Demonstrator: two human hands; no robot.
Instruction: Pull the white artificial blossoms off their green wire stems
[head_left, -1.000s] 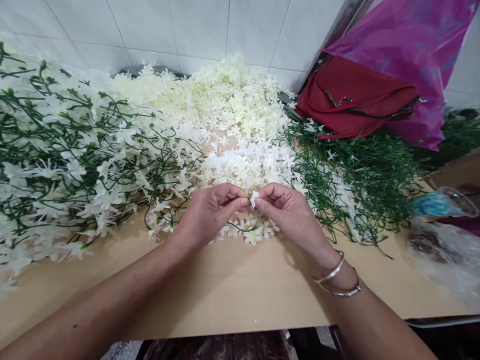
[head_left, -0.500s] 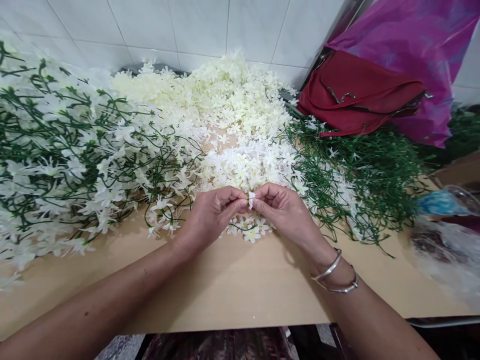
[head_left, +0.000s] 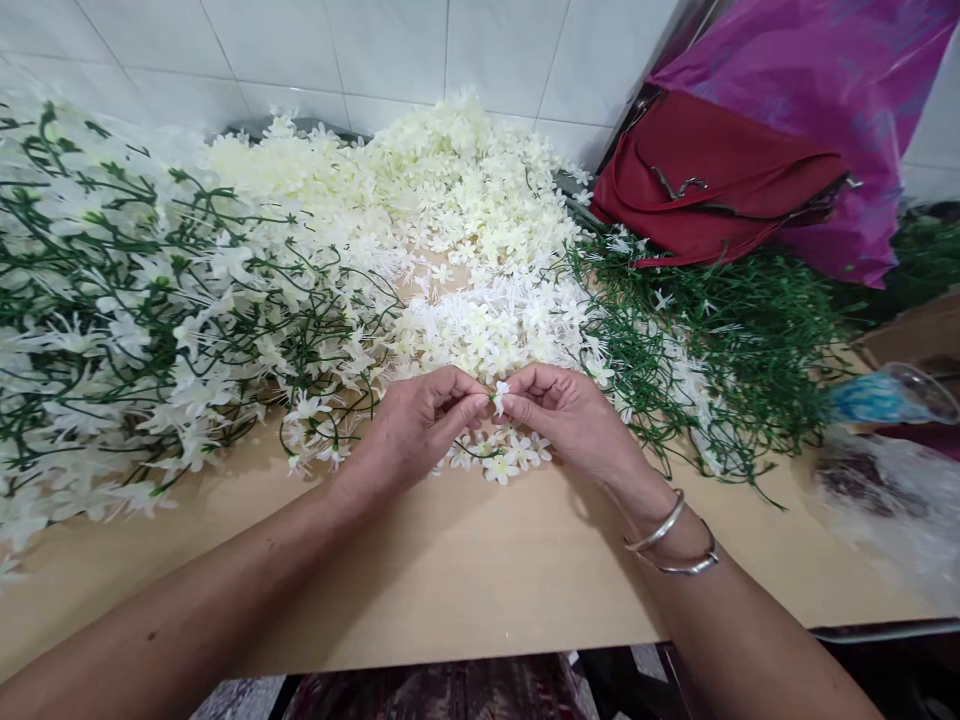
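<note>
Between my two hands is a small white artificial flower with a bit of green at its left side. My left hand pinches the green end, which looks like a stem tip mostly hidden by the fingers. On the other side my right hand grips the white petals between thumb and forefinger. Just below the fingertips a few white flowers on a green stem lie on the table. Loose white petal pieces are heaped right behind my hands.
Assembled white flower stems are piled on the left. Cream blossoms lie at the back against the tiled wall. Bare green stems spread on the right, below a red handbag and purple bag. A cup and clear plastic bag sit far right.
The small flower has turned slightly, with more of its petals and green end showing between my fingertips. Both hands stay nearly in place, and the view has shifted a little.
</note>
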